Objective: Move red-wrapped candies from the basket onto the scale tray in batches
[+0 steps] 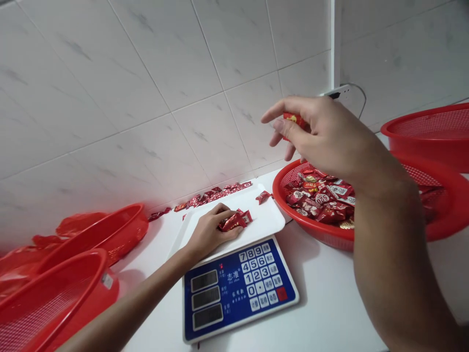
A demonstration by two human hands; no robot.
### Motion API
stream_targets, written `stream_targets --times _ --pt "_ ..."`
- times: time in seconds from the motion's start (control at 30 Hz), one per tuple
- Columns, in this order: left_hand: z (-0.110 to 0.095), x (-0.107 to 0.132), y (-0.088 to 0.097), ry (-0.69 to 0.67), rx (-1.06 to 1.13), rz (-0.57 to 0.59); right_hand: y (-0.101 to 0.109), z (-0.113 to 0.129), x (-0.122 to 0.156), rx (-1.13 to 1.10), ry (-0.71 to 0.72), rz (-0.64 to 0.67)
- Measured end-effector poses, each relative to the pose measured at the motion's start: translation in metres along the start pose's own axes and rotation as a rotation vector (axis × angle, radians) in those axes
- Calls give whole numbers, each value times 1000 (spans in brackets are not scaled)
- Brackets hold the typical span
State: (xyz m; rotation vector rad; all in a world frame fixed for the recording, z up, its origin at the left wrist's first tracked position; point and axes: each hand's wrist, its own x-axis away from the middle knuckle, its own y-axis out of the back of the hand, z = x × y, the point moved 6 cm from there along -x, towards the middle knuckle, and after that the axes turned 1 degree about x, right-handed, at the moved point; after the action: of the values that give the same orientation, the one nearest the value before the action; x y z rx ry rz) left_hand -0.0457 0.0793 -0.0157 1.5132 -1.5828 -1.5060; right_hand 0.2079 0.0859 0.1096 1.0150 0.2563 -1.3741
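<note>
Red, glossy wrapping shows between the thumb and fingers of the right hand (318,129), where a small packet (292,119) sits loosely pinched, the forefinger reaching out past it and the lower fingers slightly parted. Taking the scale (236,293) as the clock's centre, this hand hangs in the air at one o'clock; the light hold probably suits something that weighs so little. At eleven, the left hand (212,230) curls over a few red packets (233,221), thumb on the near side and fingers on the far side, presumably so the slippery wrappers stay in one heap. Exactly how firmly it presses, I cannot tell.

Beneath that hand, at twelve, lies the white tray (267,220), seated behind the scale's keypad, which leaves the buttons and display windows uncovered. One lone packet (263,197) rests near its right edge. Behind the tray, more packets (216,194) lie along the foot of the tiled wall (146,63), perhaps pushed back to free the working space.

Between one and two stands a red basket (318,235) full of wrapped pieces (322,200), close enough for an easy reach. Another basket (432,146) lies beyond, towards two. At nine, a mesh-sided basket (104,264) stands off to the side.
</note>
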Motion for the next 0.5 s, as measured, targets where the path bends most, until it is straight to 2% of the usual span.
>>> stream_targets --times 0.1,0.23,0.4,0.5 --pt "-2 -7 2 39 -40 -42 3 -1 1 -20 3 -9" --pt "-5 -32 11 77 -68 -62 7 -4 2 -23 -7 -12" --pt "-12 -57 19 120 32 24 12 -9 3 -33 -24 -39" --pt "-15 -67 13 159 137 55 13 -9 3 -21 -23 -45"
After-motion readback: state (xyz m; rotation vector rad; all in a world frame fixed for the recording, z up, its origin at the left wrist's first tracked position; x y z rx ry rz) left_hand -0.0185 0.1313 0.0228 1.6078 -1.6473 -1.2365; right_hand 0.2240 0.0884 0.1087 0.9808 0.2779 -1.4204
